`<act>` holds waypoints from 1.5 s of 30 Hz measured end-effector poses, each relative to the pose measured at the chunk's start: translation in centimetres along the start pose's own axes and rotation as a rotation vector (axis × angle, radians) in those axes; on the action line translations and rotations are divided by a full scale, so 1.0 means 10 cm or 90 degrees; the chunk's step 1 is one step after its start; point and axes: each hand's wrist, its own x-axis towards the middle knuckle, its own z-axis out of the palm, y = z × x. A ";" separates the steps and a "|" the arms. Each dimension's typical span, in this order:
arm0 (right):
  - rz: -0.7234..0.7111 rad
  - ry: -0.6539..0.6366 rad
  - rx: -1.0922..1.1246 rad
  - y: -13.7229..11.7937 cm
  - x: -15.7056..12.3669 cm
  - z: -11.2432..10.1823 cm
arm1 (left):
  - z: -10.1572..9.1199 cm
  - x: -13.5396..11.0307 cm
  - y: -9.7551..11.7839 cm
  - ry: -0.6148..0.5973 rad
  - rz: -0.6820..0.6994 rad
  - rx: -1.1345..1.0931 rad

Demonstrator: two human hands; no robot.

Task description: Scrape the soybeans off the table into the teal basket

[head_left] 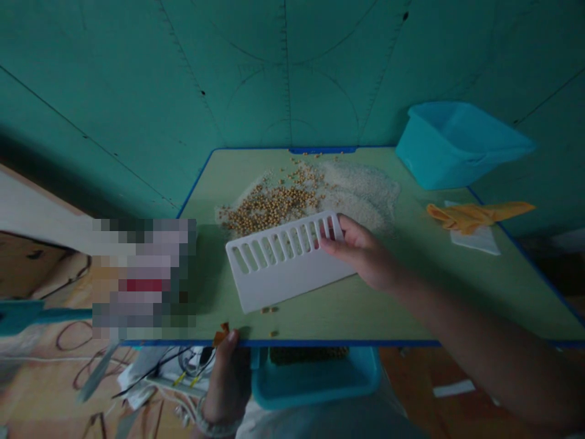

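Note:
My right hand (pixel 361 250) grips one end of a white plastic board (pixel 292 283) with a row of slots, its fingers through the end slots. The board is tilted over the green table (pixel 388 311), in front of a pile of soybeans (pixel 274 207). White grains (pixel 365 189) lie spread behind and beside the beans. At the table's front edge my left hand (pixel 223 353) is closed, thumb on top, beside a small orange-brown piece (pixel 221 335); what its fingers hold is hidden. Below the edge, close to this hand, a blue tub (pixel 315 393) contains a dark mass of small bits.
A turquoise bin (pixel 439 158) stands at the back right. An orange cloth (pixel 479 214) lies over a white sheet (pixel 479 241) on the right. A blurred box (pixel 150 274) sits at the left edge. Cables (pixel 82 360) lie on the floor. Stray beans (pixel 273 333) rest near the front edge.

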 end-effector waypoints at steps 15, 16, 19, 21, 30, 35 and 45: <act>0.181 -0.120 -0.039 -0.08 -0.07 -0.19 | 0.04 -0.08 0.01 0.018 -0.060 -0.037; 0.195 -0.146 -0.055 -0.11 -0.07 -0.22 | 0.03 -0.08 0.01 0.011 -0.066 -0.030; 0.247 -0.247 -0.114 -0.18 -0.07 -0.31 | 0.03 -0.07 0.00 0.001 -0.045 -0.006; 0.266 -0.301 -0.143 -0.21 -0.07 -0.36 | 0.03 -0.05 -0.01 -0.010 -0.020 0.008; 0.270 -0.388 -0.217 -0.29 -0.09 -0.38 | 0.00 -0.05 0.02 -0.016 -0.032 0.045; 0.240 -0.377 -0.235 -0.31 -0.11 -0.37 | -0.02 -0.04 0.02 0.012 -0.024 0.024; 0.141 -0.141 -0.108 -0.23 -0.04 -0.39 | 0.05 -0.05 0.00 0.022 0.025 0.020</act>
